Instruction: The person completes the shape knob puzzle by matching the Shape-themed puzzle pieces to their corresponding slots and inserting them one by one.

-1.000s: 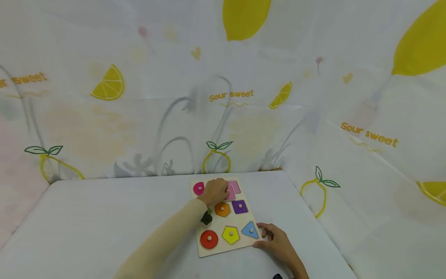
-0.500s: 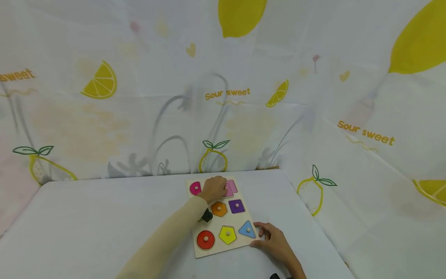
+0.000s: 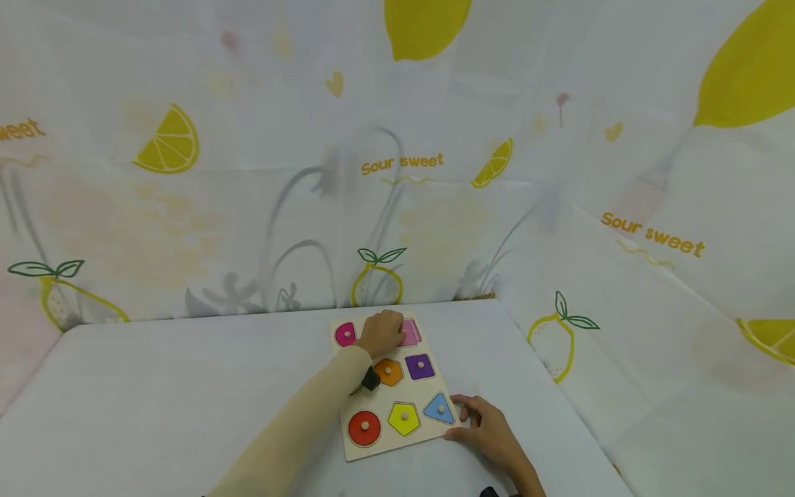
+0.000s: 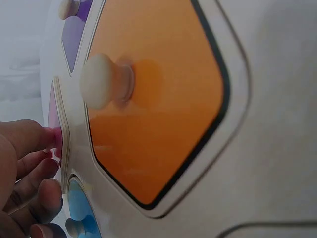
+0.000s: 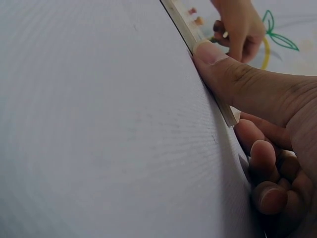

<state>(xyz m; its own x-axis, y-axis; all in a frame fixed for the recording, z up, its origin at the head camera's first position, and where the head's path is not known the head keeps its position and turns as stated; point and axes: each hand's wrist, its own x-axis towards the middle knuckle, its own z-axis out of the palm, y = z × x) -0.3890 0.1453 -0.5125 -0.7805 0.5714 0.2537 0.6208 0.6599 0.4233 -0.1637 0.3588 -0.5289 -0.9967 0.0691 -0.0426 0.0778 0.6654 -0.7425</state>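
The left hand (image 3: 381, 333) pinches the pink piece (image 3: 410, 333) at the puzzle board's (image 3: 397, 442) twelve o'clock edge. The right hand (image 3: 487, 428), its grip bracing the board's four o'clock corner (thumb on the rim), should hold firm while the piece seats squarely.

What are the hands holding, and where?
The left hand grips the light pink puzzle piece, its knob hidden under the fingers. The right hand steadies the wooden puzzle board at its near right corner.
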